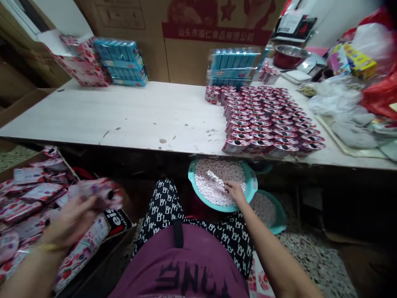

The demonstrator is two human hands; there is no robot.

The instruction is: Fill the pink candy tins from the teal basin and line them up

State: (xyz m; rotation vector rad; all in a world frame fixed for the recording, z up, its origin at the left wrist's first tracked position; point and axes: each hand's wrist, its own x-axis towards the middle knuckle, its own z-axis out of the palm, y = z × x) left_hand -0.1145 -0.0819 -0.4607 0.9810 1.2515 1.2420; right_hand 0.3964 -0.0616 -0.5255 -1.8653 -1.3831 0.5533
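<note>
At the lower left, my left hand [72,219] is blurred by motion and holds a pink strawberry-print packet [101,192] with a dark round spot at its right end. Below it lies a carton of similar packets [34,194]. My right hand [235,192] is over a turquoise basin [194,184] of small white candies [211,192]. Its fingers are pinched on a small scoop heaped with white candies [216,179]; the scoop itself is mostly hidden under them.
A white table [149,116] spans the view ahead, with rows of red-pink containers [263,120] on its right half. Blue packs [122,62] and a cardboard box [186,62] stand behind. Plastic bags [341,95] lie far right. A second basin [281,215] is on the floor.
</note>
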